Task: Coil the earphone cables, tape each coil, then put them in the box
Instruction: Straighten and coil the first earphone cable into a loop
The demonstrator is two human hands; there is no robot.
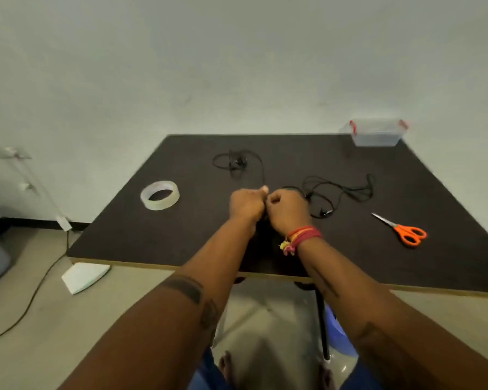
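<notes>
My left hand (245,205) and my right hand (286,209) meet as fists over the middle of the dark table (152,235), both closed on a black earphone cable (261,170). That cable runs up from my left thumb to a loose tangle at the far centre. A second black earphone cable (341,190) lies in loose loops just right of my right hand. A roll of clear tape (159,195) lies flat to the left. The clear plastic box (375,133) with red clips stands at the far right corner.
Orange-handled scissors (403,230) lie on the table at the right, blades pointing left and away. A white lamp base (83,275) with a cord sits on the floor by the table's left front corner. The wall stands directly behind the table.
</notes>
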